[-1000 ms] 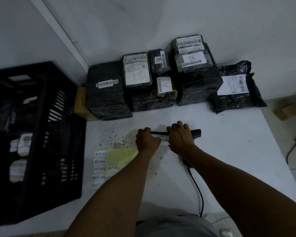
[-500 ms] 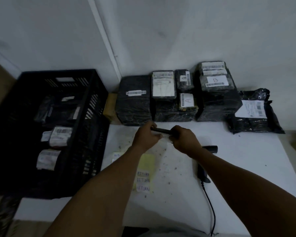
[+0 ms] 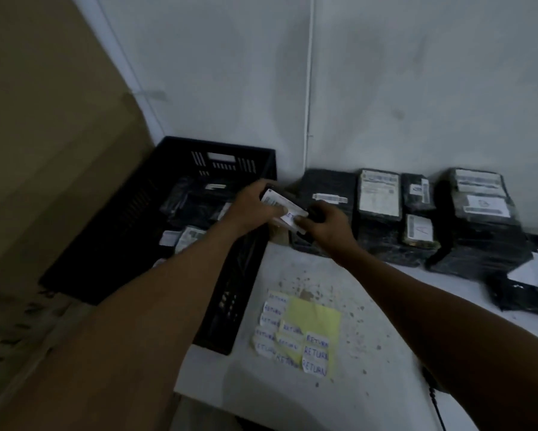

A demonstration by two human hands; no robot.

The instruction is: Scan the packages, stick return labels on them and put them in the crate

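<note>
We hold a small labelled package [image 3: 281, 209] in both hands, left hand [image 3: 249, 209] and right hand [image 3: 326, 227] gripping its ends, over the crate [image 3: 180, 157] rim at ten o'clock. Several packages already lie inside; a row of packages [image 3: 379, 206] at one o'clock and return labels [image 3: 315, 349] remain.

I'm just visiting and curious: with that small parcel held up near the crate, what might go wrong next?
1. The small package is pinched at its ends by the left hand and right hand, above the black crate edge; it could slip and drop outside.
2. Its return label might lift if not pressed flat.
3. The loose sheet of labels could be brushed off the table.
</note>
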